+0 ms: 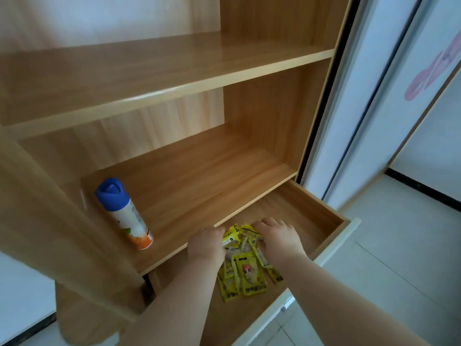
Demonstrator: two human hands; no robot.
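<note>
Several yellow snack packets [245, 273] lie in a loose heap on the floor of an open wooden drawer [321, 216]. My left hand [205, 245] grips the packets at the heap's left side, fingers curled down into them. My right hand [277, 237] grips the heap's far right side, fingers curled over the packets. Both forearms reach in from the bottom of the view. The packets under my hands are partly hidden.
A spray can [123, 212] with a blue cap stands on the lower shelf [199, 176] just above the drawer, to the left of my hands. A second wooden shelf [149, 71] runs above. White sliding doors [374, 96] stand at the right, over a tiled floor [389, 270].
</note>
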